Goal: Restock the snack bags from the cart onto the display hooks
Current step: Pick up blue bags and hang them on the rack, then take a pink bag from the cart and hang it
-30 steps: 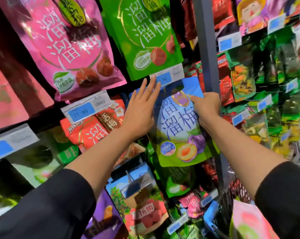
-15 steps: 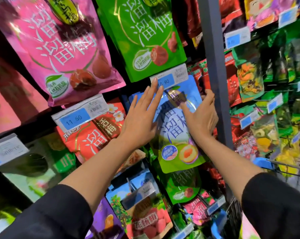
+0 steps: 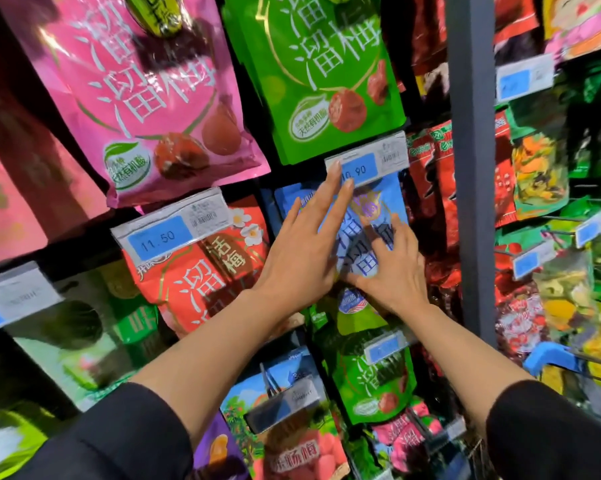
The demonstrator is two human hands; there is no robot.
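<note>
Smoothing a restocked bag flat at centre frame, under the price tag.

Glossy blue-and-green plastic snack bag point(image 3: 378, 216) hanging below white-and-blue price label reading 10.90 point(image 3: 366, 164); flat-fingered left hand point(image 3: 302, 258) pressed to its left edge, fingertips reaching that label; right hand point(image 3: 392, 271) spread loosely on its front, gripping nothing. Best pressed evenly, squaring the bag to the hook, hidden here.

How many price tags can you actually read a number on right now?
2. The 11.50 tag hangs over the red bag; the 10.90 tag sits above the blue bag. Other tags are too blurred to read.
</note>
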